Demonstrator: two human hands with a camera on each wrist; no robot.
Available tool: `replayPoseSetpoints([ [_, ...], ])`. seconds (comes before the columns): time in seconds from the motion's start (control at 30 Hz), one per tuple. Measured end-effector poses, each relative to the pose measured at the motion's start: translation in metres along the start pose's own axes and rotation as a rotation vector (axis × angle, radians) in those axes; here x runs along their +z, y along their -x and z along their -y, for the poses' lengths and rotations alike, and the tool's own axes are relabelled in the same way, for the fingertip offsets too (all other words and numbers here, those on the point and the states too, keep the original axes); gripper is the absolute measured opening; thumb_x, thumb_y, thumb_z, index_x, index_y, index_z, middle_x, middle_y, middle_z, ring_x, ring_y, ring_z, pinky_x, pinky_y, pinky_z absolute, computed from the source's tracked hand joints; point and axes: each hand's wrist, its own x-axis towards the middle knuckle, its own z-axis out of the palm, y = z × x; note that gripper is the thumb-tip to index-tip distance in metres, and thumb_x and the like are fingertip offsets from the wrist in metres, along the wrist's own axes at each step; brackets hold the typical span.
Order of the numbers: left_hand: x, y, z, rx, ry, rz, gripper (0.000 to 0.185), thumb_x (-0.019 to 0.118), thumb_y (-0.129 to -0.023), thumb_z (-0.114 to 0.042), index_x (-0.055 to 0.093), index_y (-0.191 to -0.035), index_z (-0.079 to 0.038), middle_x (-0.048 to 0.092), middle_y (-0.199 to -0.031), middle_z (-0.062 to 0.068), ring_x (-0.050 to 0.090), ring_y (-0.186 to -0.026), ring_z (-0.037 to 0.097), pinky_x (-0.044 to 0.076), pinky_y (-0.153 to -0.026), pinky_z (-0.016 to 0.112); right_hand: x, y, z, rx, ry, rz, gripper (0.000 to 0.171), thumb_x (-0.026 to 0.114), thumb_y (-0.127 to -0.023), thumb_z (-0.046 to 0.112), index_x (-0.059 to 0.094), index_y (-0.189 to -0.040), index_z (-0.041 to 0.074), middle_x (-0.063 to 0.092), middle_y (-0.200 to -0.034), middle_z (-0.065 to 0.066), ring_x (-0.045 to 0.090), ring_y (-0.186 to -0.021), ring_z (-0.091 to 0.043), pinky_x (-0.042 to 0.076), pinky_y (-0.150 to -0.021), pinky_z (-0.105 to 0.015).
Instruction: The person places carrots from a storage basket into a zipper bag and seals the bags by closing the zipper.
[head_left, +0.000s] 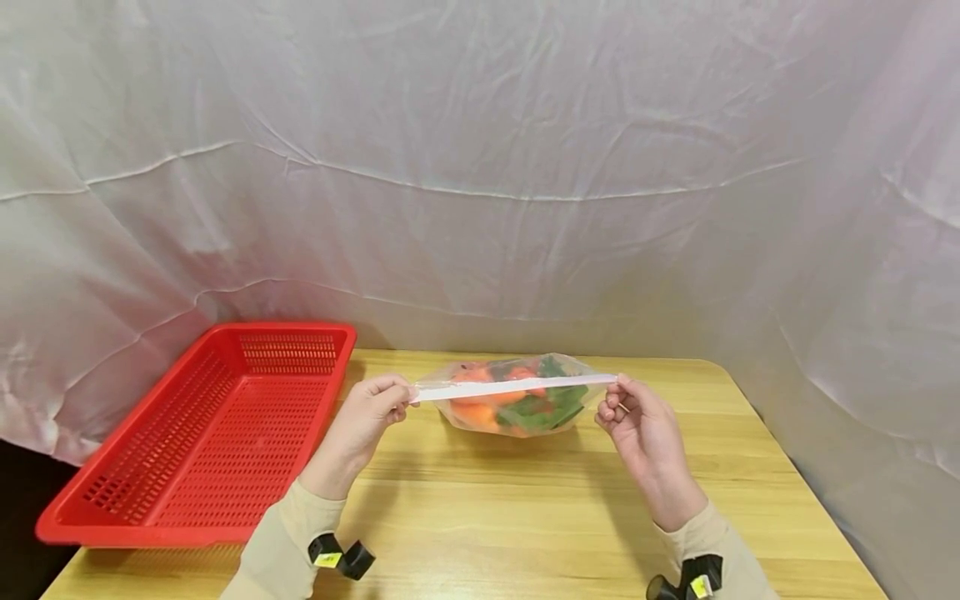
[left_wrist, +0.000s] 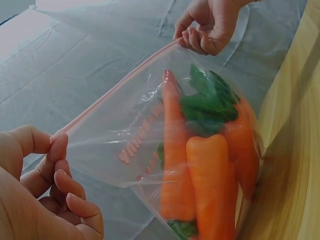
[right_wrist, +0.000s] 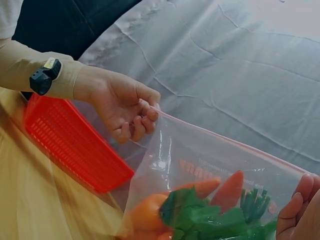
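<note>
A clear zip bag (head_left: 517, 387) hangs stretched between the two hands, its pink-white zip edge pulled into a straight line. The left hand (head_left: 365, 421) pinches one top corner between thumb and forefinger. At the opposite corner, the right hand (head_left: 647, 433) pinches the same edge, its other fingers curled. Through the plastic, the left wrist view shows orange carrots (left_wrist: 207, 175) and dark green leaves (left_wrist: 207, 102). Pink lettering (left_wrist: 135, 142) is printed on the bag. Whether the bag's bottom touches the table cannot be told.
On the left of the wooden table (head_left: 487, 508) sits a red perforated plastic basket (head_left: 251, 450) with nothing seen in it. Pale, creased fabric (head_left: 480, 233) hangs behind the table and along its right side.
</note>
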Motion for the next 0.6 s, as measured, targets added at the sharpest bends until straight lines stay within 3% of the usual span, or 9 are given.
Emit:
replayPoseSetpoints([
  [0.37,0.005,0.001,0.005,-0.026,0.019,-0.001,0.031,0.053,-0.086,0.002,0.062,-0.063,-0.017,0.059,-0.066,-0.006,0.046,-0.063,0.008,0.037,-0.062,0.02,-0.007,-0.001,0.003,0.012,0.052,-0.01,0.035,0.043,-0.103,0.011,0.065,-0.075,0.009,0.061,-0.068,0.002,0.051,-0.058,-0.013,0.043,-0.061,-0.023],
  [0.6,0.003,0.009,0.011,-0.066,-0.027,-0.009,0.026,0.054,-0.084,0.002,0.06,-0.065,-0.014,0.056,-0.068,-0.004,0.046,-0.066,0.009,0.038,-0.062,0.02,-0.024,0.009,0.004,0.016,0.193,0.124,0.038,0.038,-0.102,0.005,0.067,-0.077,0.01,0.064,-0.07,0.003,0.055,-0.061,-0.009,0.045,-0.061,-0.021],
])
